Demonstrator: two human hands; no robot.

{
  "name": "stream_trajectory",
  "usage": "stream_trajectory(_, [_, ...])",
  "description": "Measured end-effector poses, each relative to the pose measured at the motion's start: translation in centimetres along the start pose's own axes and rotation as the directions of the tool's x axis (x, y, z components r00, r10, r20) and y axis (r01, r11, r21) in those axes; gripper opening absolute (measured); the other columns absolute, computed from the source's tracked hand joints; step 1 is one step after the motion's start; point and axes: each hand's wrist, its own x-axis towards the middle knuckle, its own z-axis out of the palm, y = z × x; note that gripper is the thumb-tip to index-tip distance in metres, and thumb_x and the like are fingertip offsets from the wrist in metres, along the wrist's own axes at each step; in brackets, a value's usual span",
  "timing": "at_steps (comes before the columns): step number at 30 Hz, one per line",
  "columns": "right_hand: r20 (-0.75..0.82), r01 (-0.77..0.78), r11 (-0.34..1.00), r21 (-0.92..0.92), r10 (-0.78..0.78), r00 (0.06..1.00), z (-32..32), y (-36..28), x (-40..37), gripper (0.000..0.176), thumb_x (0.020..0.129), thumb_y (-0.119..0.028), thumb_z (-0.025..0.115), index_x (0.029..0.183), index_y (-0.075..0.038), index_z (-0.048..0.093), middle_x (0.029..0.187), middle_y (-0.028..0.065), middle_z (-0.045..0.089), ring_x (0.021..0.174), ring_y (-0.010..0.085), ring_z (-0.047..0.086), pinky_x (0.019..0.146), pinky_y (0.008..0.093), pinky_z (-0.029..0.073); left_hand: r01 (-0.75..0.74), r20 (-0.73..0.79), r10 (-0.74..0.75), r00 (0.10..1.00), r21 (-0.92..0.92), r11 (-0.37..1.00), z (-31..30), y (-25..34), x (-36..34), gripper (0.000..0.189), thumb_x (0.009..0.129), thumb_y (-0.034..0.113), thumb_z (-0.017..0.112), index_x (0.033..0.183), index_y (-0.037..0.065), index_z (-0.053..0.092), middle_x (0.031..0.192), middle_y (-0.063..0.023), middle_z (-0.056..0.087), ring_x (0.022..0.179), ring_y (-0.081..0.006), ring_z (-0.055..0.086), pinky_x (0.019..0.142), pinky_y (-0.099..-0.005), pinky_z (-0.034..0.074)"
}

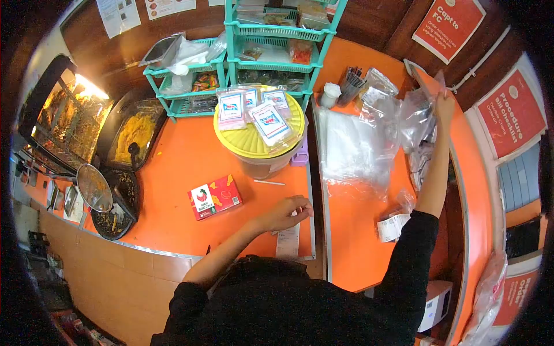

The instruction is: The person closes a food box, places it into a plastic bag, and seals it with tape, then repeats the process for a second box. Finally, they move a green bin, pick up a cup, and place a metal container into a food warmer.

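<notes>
My left hand [287, 214] hovers over the front of the orange table, fingers loosely bent and apart, with nothing visible in them. Just below it lies a white printed receipt [287, 241]. To its left rests a red food box [214, 197] with a white panel. My right arm reaches far to the back right. There my right hand [444, 107] is closed on a clear plastic bag [440, 82], whose thin edge sticks up above the fingers. Beside that hand sit more clear bags [414, 118] in a heap.
A yellow-lidded bucket [228, 130] carries several printed packets [269, 122]. Behind stands a teal rack [274, 57]. Flat plastic bags [352, 144], a cup of dark sticks [351, 83] and a second receipt [393, 227] lie rightward. A lit display case [69, 121] and strainer [94, 187] are left.
</notes>
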Motion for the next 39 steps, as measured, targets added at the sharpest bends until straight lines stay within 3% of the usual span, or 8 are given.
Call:
stream_trajectory(4, [-0.205,0.282,0.857,0.432,-0.211,0.956,-3.2,-0.6,2.8,0.030,0.092,-0.011,0.056,0.115,0.003,0.042,0.085,0.0049,0.045,0.072,0.0155,0.037,0.064,0.0256,0.037,-0.054,0.011,0.054,0.998,-0.006,0.999,-0.3,0.8,-0.5,0.012,0.092,0.014,0.053,0.092,0.004,0.060,0.090,-0.0073,0.060,0.083,-0.0200,0.058,0.071,-0.0324,0.048])
stream_trajectory(8, [-0.700,-0.428,0.883,-0.193,0.182,0.690,-9.6,-12.9,-3.3,0.048,0.089,-0.052,0.048,0.105,-0.012,0.070,0.092,0.0247,0.066,0.092,0.0356,0.064,0.078,0.0398,0.048,0.045,0.057,-0.041,0.998,-0.069,0.997,-1.3,1.8,-0.9,0.013,0.092,0.015,0.054,0.098,0.006,0.060,0.095,-0.0061,0.060,0.089,-0.0189,0.057,0.075,-0.0326,0.047])
stream_trajectory(12, [-0.216,0.115,0.983,0.145,-0.082,0.973,-7.1,-22.0,-9.9,0.042,0.091,-0.038,0.053,0.113,-0.004,0.063,0.110,0.0203,0.063,0.097,0.0328,0.063,0.081,0.0410,0.047,-0.106,-0.116,0.085,0.990,-0.182,0.978,-2.8,2.7,0.3,0.040,0.091,0.023,0.060,0.128,0.011,0.049,0.125,-0.0053,0.050,0.114,-0.0192,0.048,0.093,-0.0373,0.043])
stream_trajectory(18, [0.427,0.195,0.694,0.693,-0.613,0.665,6.1,-38.2,-28.8,0.044,0.098,-0.034,0.042,0.126,-0.001,0.049,0.140,0.0287,0.033,0.132,0.0414,0.031,0.108,0.0460,0.029,-0.576,-0.462,0.374,0.804,-0.451,0.681,-5.9,5.0,0.8,0.093,0.083,0.040,0.068,0.150,0.016,0.008,0.153,-0.0101,0.018,0.137,-0.0261,0.026,0.107,-0.0472,0.030])
stream_trajectory(25, [0.395,-0.326,0.226,0.918,-0.600,0.696,12.8,-42.5,-30.6,0.039,0.096,-0.032,0.049,0.117,0.000,0.056,0.119,0.0195,0.050,0.106,0.0343,0.054,0.094,0.0390,0.042,-0.359,-0.466,-0.115,0.877,-0.795,0.488,-8.9,8.0,-10.9,0.065,0.098,0.043,0.035,0.147,0.006,0.016,0.148,-0.0195,0.026,0.128,-0.0379,0.040,0.100,-0.0491,0.040])
stream_trajectory(29, [-0.108,0.262,0.713,0.650,-0.255,0.961,20.1,-44.1,-30.6,0.023,0.092,-0.018,0.056,0.106,0.000,0.056,0.107,0.0074,0.058,0.095,0.0168,0.059,0.083,0.0297,0.047,-0.245,-0.507,-0.318,0.801,-0.763,0.599,-10.3,6.8,-18.7,0.067,0.096,0.043,0.040,0.142,-0.005,0.026,0.143,-0.0171,0.037,0.121,-0.0307,0.048,0.098,-0.0432,0.041])
stream_trajectory(32, [0.612,-0.671,-0.018,0.742,-0.392,0.687,23.8,-45.2,-32.7,0.026,0.093,-0.024,0.057,0.110,-0.005,0.056,0.095,0.0020,0.057,0.083,0.0138,0.055,0.074,0.0282,0.045,-0.319,-0.446,-0.162,0.880,-0.809,0.494,-11.8,8.6,-22.0,0.068,0.095,0.043,0.041,0.139,-0.008,0.030,0.139,-0.0201,0.042,0.118,-0.0321,0.050,0.095,-0.0411,0.044])
stream_trajectory(39, [0.477,-0.931,-0.260,0.258,-0.803,0.357,26.1,-47.2,-37.4,0.021,0.091,-0.023,0.060,0.098,-0.003,0.061,0.082,0.0030,0.060,0.070,0.0078,0.055,0.058,0.0232,0.042,-0.324,-0.628,-0.285,0.724,-0.674,0.664,-15.9,2.8,-35.6,0.057,0.090,0.041,0.050,0.124,-0.005,0.047,0.122,-0.0207,0.055,0.099,-0.0324,0.060,0.080,-0.0393,0.051])
